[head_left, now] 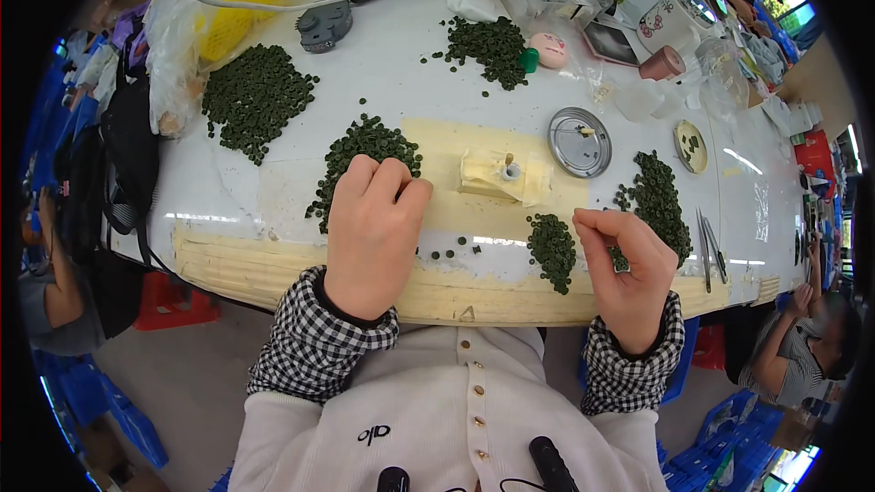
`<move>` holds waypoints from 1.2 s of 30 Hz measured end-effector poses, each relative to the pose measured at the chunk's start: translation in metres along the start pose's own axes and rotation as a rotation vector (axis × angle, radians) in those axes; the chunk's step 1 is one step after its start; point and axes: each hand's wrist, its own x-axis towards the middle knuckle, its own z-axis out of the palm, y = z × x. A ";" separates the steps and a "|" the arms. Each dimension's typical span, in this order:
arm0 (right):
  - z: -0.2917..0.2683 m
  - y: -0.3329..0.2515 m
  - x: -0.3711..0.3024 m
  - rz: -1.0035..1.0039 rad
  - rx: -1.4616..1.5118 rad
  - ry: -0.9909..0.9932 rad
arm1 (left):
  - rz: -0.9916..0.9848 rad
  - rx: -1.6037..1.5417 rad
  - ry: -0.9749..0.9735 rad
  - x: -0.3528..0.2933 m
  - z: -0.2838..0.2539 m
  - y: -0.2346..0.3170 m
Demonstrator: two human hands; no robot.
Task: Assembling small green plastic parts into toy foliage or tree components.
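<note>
My left hand [378,232] is at the near edge of a pile of small dark green round pieces [369,138]. Its fingers curl downward and together, and the back of the hand hides whatever they grip. Between two more piles of the same pieces, a small one [551,253] and a larger one [661,205], is my right hand [633,269]. Thumb and forefinger pinch together there; anything between them is too small to make out. Ahead of both hands stands a small block wrapped in cream tape [504,178], with a short metal post [511,169] on top.
Other green piles lie far left [257,98] and far middle [490,50]. A round metal lid [580,142], a small cream dish [691,146] and tweezers [711,249] lie to the right. Plastic bags [237,14], a cable [301,7] and a mug [670,20] crowd the back. People sit at both sides.
</note>
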 end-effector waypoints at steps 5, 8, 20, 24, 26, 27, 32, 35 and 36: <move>0.009 -0.005 -0.009 0.139 0.293 -0.032 | 0.016 -0.192 0.136 0.006 -0.007 0.006; 0.011 -0.007 -0.011 0.311 0.621 -0.155 | -0.391 -1.056 -0.052 -0.002 -0.023 0.017; 0.030 -0.009 -0.003 0.355 0.780 -0.228 | -0.779 -2.103 -0.293 -0.005 -0.002 -0.009; 0.031 -0.008 -0.002 0.362 0.798 -0.239 | -0.748 -1.999 -0.271 -0.004 -0.007 -0.002; 0.030 -0.008 -0.002 0.359 0.813 -0.250 | -0.753 -1.912 -0.331 -0.002 -0.009 0.002; 0.030 -0.009 -0.002 0.343 0.806 -0.257 | -0.753 -1.869 -0.362 -0.002 -0.010 0.003; 0.032 -0.008 -0.003 0.306 0.781 -0.262 | -0.715 -1.869 -0.446 -0.004 -0.009 0.006; 0.030 -0.006 -0.002 0.197 0.670 -0.249 | -0.701 -1.892 -0.470 -0.004 -0.007 0.007; 0.030 -0.006 0.000 0.159 0.632 -0.234 | -0.702 -1.893 -0.473 -0.004 -0.006 0.008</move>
